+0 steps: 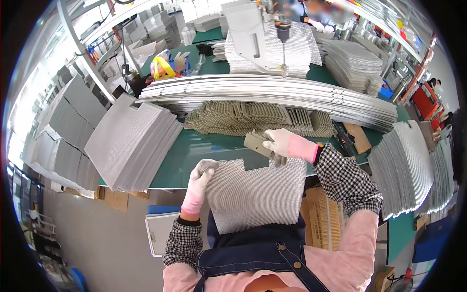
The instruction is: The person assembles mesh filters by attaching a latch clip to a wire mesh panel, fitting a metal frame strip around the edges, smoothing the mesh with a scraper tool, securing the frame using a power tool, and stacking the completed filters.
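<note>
A silvery mesh-textured sheet (255,197) with a rectangular notch in its upper edge stands tilted against my lap at the table's near edge. My left hand (200,177), in a white and pink glove, grips the sheet's upper left corner. Above the notch, my right hand (284,145), gloved alike, holds a small flat beige-grey metal plate (258,144) between thumb and fingers. Its lower fingers reach down to the sheet's top edge; I cannot tell whether they touch it. Just behind lies a long row of similar small plates (243,118).
Long aluminium strips (272,95) lie across the green table (180,158). Stacked mesh sheets stand on the left (131,146) and right (401,168). An electric screwdriver (283,31) hangs at the back, and a dark hand tool (344,141) lies right of my right hand.
</note>
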`<state>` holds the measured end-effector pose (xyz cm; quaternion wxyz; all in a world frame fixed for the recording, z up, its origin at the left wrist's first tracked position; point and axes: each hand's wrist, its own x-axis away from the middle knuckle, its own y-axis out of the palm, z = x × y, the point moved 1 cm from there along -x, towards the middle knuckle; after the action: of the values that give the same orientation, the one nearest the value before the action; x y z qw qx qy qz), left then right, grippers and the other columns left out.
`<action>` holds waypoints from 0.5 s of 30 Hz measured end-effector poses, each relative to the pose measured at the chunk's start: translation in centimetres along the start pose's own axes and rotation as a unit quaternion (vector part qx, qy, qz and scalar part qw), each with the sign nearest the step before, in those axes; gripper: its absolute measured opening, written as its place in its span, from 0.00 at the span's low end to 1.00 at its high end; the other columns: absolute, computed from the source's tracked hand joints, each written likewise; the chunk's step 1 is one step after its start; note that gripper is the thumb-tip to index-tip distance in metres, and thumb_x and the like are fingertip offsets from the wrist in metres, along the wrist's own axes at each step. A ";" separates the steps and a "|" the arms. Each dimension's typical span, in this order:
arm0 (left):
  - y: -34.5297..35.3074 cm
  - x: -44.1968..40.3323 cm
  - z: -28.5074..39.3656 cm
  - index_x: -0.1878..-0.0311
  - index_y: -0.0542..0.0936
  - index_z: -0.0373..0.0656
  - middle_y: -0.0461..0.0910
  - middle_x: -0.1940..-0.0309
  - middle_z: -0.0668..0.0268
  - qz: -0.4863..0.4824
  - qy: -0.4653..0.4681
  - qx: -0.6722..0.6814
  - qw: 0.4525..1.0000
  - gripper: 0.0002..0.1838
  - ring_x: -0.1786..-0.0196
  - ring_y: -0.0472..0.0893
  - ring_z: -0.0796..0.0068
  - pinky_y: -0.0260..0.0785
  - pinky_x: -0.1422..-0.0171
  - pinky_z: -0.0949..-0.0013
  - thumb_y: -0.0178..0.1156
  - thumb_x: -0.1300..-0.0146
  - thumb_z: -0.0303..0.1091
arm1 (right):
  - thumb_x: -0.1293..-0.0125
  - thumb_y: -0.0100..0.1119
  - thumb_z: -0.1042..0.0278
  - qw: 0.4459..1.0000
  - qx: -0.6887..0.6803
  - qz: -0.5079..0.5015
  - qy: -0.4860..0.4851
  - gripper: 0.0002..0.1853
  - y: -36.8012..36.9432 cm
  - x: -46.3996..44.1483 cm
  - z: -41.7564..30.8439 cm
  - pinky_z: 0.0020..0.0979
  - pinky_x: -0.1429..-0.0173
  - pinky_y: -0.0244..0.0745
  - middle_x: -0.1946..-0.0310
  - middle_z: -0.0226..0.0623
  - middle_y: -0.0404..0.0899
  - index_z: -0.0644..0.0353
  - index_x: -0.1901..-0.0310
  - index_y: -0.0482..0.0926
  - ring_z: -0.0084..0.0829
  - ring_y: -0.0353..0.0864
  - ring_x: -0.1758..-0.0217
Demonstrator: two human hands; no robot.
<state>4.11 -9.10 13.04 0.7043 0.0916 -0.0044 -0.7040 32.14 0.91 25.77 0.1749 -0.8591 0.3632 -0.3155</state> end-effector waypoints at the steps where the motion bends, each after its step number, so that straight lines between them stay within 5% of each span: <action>1: -0.1 -0.1 0.1 0.45 0.77 0.35 0.80 0.50 0.65 0.003 -0.019 0.015 1.000 0.17 0.45 0.75 0.75 0.64 0.35 0.71 0.61 0.33 0.34 | 0.22 0.43 0.65 0.999 0.025 -0.002 0.024 0.16 0.0 0.0 -0.6 0.31 0.70 0.83 0.63 0.48 0.83 0.71 0.47 0.70 0.32 0.88 0.71; 5: -0.5 -1.3 -1.2 0.30 0.69 0.33 0.79 0.41 0.59 -0.023 -0.051 0.142 0.988 0.33 0.39 0.74 0.73 0.64 0.33 0.68 0.63 0.35 0.39 | 0.22 0.44 0.62 0.999 0.013 -0.029 -0.019 0.19 -0.3 0.6 -0.8 0.27 0.71 0.82 0.61 0.47 0.82 0.72 0.43 0.68 0.30 0.87 0.72; 9: -2.1 -4.0 -3.1 0.26 0.64 0.36 0.76 0.36 0.58 -0.061 -0.048 0.105 0.991 0.38 0.36 0.73 0.74 0.65 0.32 0.66 0.66 0.36 0.38 | 0.23 0.46 0.62 0.993 0.077 -0.085 -0.037 0.17 -0.1 0.2 -1.0 0.30 0.70 0.80 0.65 0.43 0.81 0.69 0.44 0.70 0.30 0.86 0.74; 11: -1.2 -4.5 -0.8 0.28 0.67 0.39 0.77 0.37 0.58 0.042 0.017 -0.136 0.990 0.39 0.36 0.75 0.70 0.67 0.34 0.64 0.71 0.42 0.34 | 0.23 0.46 0.63 0.978 0.198 -0.059 -0.024 0.15 0.4 0.0 -1.3 0.33 0.66 0.80 0.68 0.42 0.81 0.66 0.46 0.71 0.31 0.86 0.74; 12: 0.7 -4.1 2.7 0.31 0.71 0.42 0.80 0.44 0.58 0.097 0.178 -0.386 0.900 0.40 0.40 0.78 0.61 0.69 0.36 0.60 0.74 0.49 0.32 | 0.24 0.46 0.63 0.980 0.189 -0.055 -0.019 0.13 0.7 -0.3 -1.0 0.37 0.63 0.79 0.70 0.42 0.81 0.64 0.48 0.72 0.32 0.86 0.74; 13: 2.7 -4.1 5.5 0.37 0.75 0.43 0.80 0.50 0.59 0.086 0.295 -0.507 0.805 0.37 0.44 0.78 0.56 0.70 0.38 0.58 0.75 0.54 0.32 | 0.24 0.46 0.63 0.979 0.192 -0.062 -0.021 0.13 0.9 -0.5 -0.9 0.37 0.63 0.79 0.70 0.42 0.81 0.64 0.48 0.72 0.32 0.86 0.74; 15: 4.9 -4.7 5.8 0.46 0.79 0.44 0.82 0.53 0.61 -0.046 0.278 -0.543 0.791 0.27 0.47 0.80 0.56 0.72 0.41 0.57 0.74 0.50 0.39 | 0.24 0.45 0.64 0.969 0.235 -0.057 -0.053 0.13 1.3 -1.0 -1.2 0.36 0.64 0.81 0.69 0.43 0.82 0.65 0.48 0.72 0.31 0.87 0.74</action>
<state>8.17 -5.19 19.95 0.5757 -0.1142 0.5788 -0.5662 30.20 0.67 25.56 0.3727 -0.8284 0.2197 -0.3558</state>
